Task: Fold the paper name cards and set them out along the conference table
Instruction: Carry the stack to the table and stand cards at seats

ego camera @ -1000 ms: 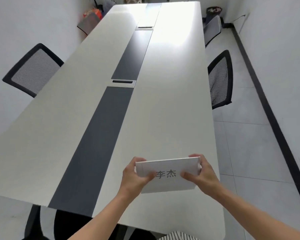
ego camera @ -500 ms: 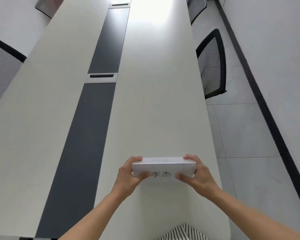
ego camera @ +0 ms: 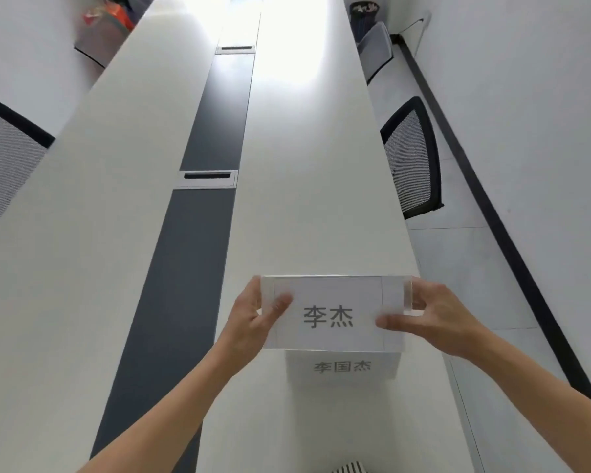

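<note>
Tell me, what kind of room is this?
Most likely an office meeting room: a long white conference table with a cable slot, a mesh office chair beside it, and a printed name card.

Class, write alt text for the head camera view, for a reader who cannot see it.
A left hand and a right hand hold a white name card by its ends over a long white table. A second card shows just beneath it, nearer the person. A dark strip runs down the table's middle, with mesh chairs at both sides.
</note>
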Motion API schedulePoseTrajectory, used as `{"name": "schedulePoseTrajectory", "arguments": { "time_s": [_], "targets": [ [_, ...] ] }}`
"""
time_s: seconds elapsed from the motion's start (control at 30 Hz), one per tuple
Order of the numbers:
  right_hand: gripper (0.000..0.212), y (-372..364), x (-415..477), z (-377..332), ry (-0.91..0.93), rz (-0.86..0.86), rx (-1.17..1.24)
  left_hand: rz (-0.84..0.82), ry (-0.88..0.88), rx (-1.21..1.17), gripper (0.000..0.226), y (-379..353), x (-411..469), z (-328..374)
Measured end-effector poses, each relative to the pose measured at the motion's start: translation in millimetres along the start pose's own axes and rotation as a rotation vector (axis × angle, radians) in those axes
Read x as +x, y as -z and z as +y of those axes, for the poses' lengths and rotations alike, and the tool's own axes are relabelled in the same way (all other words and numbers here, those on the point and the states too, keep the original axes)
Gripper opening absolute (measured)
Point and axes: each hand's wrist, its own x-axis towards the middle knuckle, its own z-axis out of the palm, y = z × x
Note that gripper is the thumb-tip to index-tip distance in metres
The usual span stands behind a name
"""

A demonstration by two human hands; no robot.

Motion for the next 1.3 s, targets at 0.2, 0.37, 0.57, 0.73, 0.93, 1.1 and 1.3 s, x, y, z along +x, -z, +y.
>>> {"name": "schedulePoseTrajectory", "arguments": {
  "time_s": [0.2,0.37,0.57,0.73,0.93,1.1,1.3],
  "targets": [
    [0.052,-49,52,-54,0.044,0.016,0.003,0.492,0.058,-0.010,0.046,69,33,-10],
    [0.049,-99,97,-60,-0.008,0.050,-0.080,0.597,0.374,0.383,0.035,151,35,-99],
    [0.045,-158,160,-59,-0.062,0.032,-0.210,0.562,0.536,0.750,0.045,185,23,-181],
    [0.052,-208,224,-67,-0.030,0.065,-0.365,0.432,0.565,1.003,0.064,186,37,-217],
    [0.049,-253,303,-72,0.016,0.067,-0.421,0.448,0.529,1.093,0.073,180,39,-242],
    [0.042,-276,338,-56,0.044,0.048,-0.386,0.456,0.527,1.086,0.073,178,41,-247],
    [0.046,-278,360,-39,0.067,0.055,-0.456,0.460,0.527,1.098,0.073,179,44,-249]
  ]
}}
